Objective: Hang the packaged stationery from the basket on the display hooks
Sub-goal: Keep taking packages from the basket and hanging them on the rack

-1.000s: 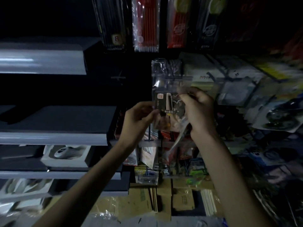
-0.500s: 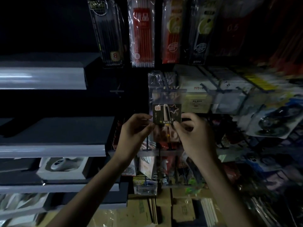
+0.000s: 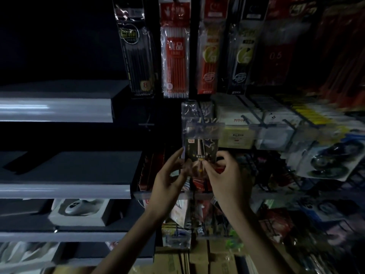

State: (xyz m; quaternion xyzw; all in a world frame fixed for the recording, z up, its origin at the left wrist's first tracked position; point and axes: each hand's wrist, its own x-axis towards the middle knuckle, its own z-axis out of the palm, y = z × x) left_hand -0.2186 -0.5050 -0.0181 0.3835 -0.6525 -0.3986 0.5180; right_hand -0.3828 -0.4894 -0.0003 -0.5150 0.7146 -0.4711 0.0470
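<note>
Packet (image 3: pixel 200 149) mid-frame behind clear price strip (image 3: pixel 203 130), red pen pack (image 3: pixel 174 56) at its 12 o'clock | our left hand (image 3: pixel 167 179) at 8 o'clock, straight fingers touching its left edge | our right hand (image 3: pixel 227 176) at 4 o'clock pinches its bottom

My left hand (image 3: pixel 167 177) has released its pinch on the packet (image 3: pixel 199 149); my right hand (image 3: pixel 225 175) now pinches lower.

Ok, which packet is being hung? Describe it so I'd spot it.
Find the top row of long pen packs; below the red-and-white pack, a small clear packet sits between left hand and right hand. Unlike the pale boxes to its right, it shows a dark starred card.
</note>
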